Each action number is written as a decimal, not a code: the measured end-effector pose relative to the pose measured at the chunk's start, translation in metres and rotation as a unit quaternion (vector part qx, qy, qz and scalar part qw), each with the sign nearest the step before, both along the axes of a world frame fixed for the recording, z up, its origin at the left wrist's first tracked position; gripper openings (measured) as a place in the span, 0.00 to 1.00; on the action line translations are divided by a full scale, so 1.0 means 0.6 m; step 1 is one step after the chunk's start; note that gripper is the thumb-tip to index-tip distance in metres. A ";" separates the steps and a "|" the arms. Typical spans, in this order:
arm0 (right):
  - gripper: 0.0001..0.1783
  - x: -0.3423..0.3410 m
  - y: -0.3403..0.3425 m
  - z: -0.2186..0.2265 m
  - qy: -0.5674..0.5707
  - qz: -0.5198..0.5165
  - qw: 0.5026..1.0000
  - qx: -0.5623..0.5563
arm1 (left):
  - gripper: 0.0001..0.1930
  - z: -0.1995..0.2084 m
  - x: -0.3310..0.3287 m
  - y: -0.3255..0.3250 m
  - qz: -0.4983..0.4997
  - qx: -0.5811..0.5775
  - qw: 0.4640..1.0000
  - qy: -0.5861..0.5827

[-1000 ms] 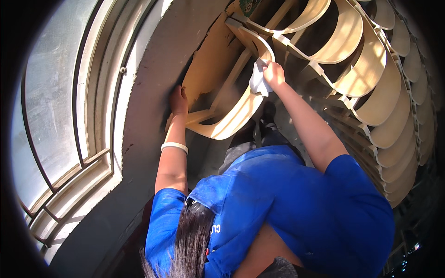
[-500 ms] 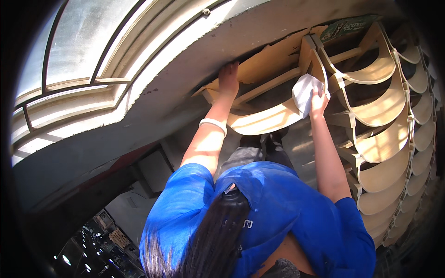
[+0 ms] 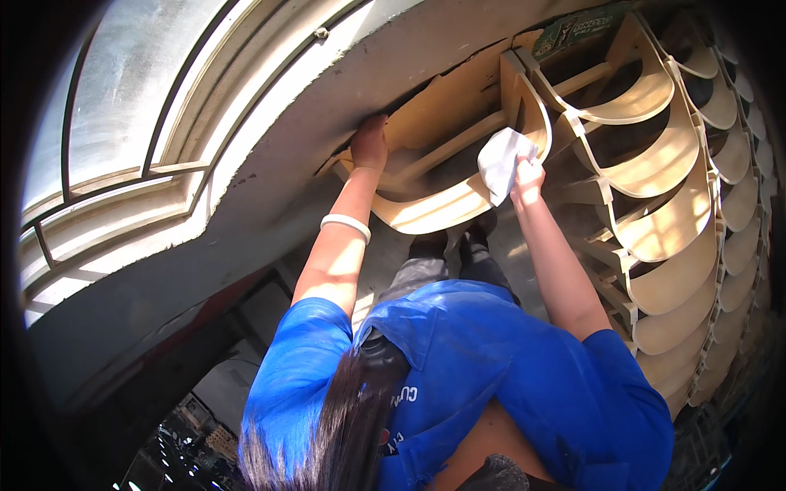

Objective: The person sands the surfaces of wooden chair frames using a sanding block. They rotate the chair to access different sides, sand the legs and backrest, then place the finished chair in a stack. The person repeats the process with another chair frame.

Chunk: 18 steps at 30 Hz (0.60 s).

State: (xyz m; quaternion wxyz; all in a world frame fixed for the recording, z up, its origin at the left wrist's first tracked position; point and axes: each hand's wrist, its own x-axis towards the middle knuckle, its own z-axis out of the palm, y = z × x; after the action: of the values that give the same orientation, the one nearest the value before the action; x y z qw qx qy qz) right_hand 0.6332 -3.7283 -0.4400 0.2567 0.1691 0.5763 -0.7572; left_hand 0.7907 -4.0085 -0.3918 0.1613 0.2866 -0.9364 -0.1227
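A curved pale wooden frame [image 3: 434, 211] with a bowed front rail and straight crossbars stands before me against the wall. My left hand [image 3: 370, 147] is closed around its far left end, fingertips partly hidden. In my right hand [image 3: 528, 178] is a folded white sheet [image 3: 501, 164], pinched between thumb and fingers. The sheet lies against the right part of the bowed rail, where it bends up toward the frame's right end. Whether it is cloth or paper I cannot tell.
Many similar curved wooden frames [image 3: 667, 225] stand stacked in rows at my right. Along the far side runs a grey wall [image 3: 270, 155], below a barred window [image 3: 123, 90] at the upper left. A green printed panel [image 3: 577, 33] sits behind the stack. My feet are just under the frame.
The whole view has shifted, so the frame and the stack appear further left. Both hands keep nearly the same places on the frame, with the white sheet slightly lower along the rail.
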 end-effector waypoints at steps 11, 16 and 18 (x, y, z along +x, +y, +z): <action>0.11 -0.016 0.010 0.027 -0.111 0.005 0.993 -0.024 | 0.18 0.023 -0.010 -0.005 -0.018 -0.041 0.991 -0.126; 0.12 -0.012 0.006 0.045 -0.103 -0.024 0.993 -0.054 | 0.20 0.040 -0.015 -0.005 -0.027 -0.040 0.979 -0.196; 0.11 -0.010 0.006 0.046 -0.112 -0.040 0.990 -0.074 | 0.20 0.049 -0.012 0.007 -0.055 -0.062 0.984 -0.159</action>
State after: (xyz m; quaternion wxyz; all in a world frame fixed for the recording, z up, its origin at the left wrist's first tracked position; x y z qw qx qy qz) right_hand 0.6269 -3.7247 -0.4122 0.3007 0.2561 0.4794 -0.7837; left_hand 0.7836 -4.0045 -0.3626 0.0211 0.2403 -0.9701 -0.0261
